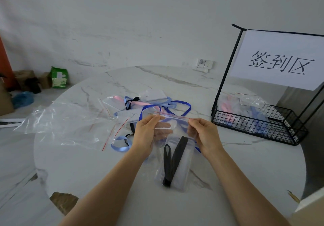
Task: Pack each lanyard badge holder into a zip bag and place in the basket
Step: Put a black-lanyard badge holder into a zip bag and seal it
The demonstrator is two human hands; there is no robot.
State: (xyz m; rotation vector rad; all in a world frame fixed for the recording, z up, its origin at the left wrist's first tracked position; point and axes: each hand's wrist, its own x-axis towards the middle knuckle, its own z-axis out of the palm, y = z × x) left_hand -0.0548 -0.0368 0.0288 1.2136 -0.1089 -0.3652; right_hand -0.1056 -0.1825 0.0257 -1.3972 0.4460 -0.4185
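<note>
While both hands pinch the seal, the badge holder's already in the bag.
Left grip (147, 134) and right grip (203, 135) each pinch the red-lined top edge of the zip bag (178, 127), near-middle of the surface (236, 173). The black lanyard badge holder (180, 148) sits inside it. Loose lanyards (150, 105) are piled just beyond, and the wire basket (259, 126) at far right holds filled bags.
</note>
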